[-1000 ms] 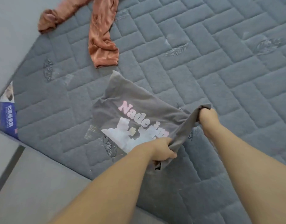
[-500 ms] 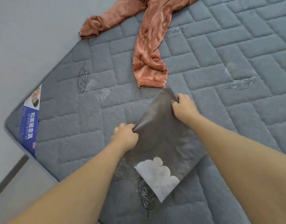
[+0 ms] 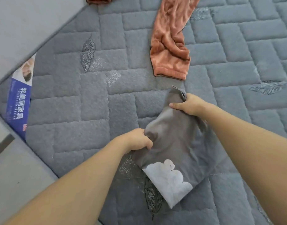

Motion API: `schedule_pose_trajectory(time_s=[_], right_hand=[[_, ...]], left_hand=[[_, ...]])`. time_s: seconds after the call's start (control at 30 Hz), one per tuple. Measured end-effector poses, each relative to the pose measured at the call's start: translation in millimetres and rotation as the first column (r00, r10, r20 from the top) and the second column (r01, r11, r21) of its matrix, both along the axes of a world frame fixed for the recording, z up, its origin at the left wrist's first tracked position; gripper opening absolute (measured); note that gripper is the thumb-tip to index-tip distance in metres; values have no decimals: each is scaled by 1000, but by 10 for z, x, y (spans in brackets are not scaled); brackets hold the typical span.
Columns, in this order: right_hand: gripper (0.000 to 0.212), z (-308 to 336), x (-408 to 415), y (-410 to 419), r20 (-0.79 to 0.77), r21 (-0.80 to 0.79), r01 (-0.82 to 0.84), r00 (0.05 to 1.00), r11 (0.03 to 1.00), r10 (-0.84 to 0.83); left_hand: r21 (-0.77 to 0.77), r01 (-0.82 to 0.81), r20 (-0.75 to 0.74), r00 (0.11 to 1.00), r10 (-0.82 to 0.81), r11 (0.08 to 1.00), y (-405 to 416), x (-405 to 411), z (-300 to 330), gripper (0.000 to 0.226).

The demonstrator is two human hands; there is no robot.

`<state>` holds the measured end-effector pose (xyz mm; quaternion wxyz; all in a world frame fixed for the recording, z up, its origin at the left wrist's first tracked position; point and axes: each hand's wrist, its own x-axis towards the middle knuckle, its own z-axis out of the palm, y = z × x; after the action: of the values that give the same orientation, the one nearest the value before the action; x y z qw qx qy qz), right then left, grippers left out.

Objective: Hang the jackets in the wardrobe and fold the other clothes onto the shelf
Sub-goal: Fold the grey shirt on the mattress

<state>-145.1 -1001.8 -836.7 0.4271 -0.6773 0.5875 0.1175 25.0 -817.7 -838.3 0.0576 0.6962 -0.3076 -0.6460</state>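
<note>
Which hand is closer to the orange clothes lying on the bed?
The right hand. It holds the far corner of the grey shirt, just below the orange garment. The left hand grips the shirt's left edge, lower down and farther from the garment.

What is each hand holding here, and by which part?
Both hold the folded grey printed T-shirt: the left hand grips its left edge, the right hand grips its far corner.

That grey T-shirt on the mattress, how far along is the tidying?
Done: the grey T-shirt looks folded small. In hand: the left hand and right hand grip its edges on the mattress. Left: the orange garment lies crumpled; no wardrobe or shelf is in view.
</note>
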Motion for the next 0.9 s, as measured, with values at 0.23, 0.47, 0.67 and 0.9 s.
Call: schedule_pose_trajectory(time_s=[0.23, 0.47, 0.67, 0.9], right_hand=[[65, 255, 11, 31, 113, 321, 158, 972, 934, -204], [39, 556, 635, 392, 313, 377, 193, 894, 906, -320], [28, 1681, 1528, 909, 510, 419, 228, 742, 879, -435], [17, 3885, 2846, 1600, 610, 99, 185, 765, 978, -206]], left_hand=[[-13, 14, 186, 983, -11, 1000, 1, 367, 23, 13], [101, -237, 36, 971, 234, 966, 300, 1001, 291, 37], [16, -99, 199, 975, 93, 995, 457, 2047, 1715, 35], [-244, -135, 411, 883, 228, 960, 1357, 3082, 4061, 36]])
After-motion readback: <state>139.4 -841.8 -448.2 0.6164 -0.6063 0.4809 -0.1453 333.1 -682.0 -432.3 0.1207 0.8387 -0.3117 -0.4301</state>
